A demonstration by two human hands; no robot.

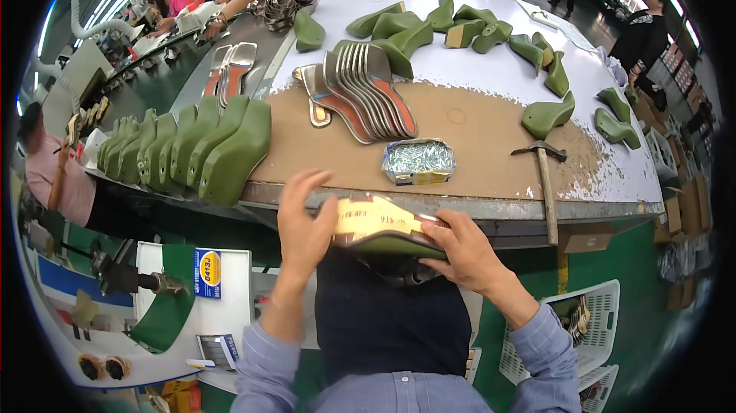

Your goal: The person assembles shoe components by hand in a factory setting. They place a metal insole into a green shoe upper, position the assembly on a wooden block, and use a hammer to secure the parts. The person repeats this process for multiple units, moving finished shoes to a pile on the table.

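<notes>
In front of my lap is a green shoe last (406, 247), its sole side turned up with a pale yellow, printed insole (376, 217) lying on it. My right hand (464, 248) is closed around the right end of the last, thumb and fingers on its edges. At the other end is my left hand (300, 221), fingers raised and apart, its thumb beside or touching the insole's edge. Just beyond, on the bench edge, stands a small box of metal tacks (418, 160). A hammer (546, 175) lies to the right, its wooden handle overhanging the edge.
A row of green lasts (234, 149) lines the bench's left. Metal-edged, orange-faced sole-shaped plates (368, 99) are stacked mid-bench, with loose lasts (399, 37) scattered behind. A white basket (602, 329) stands low right; a machine (153, 283) is low left. People work nearby.
</notes>
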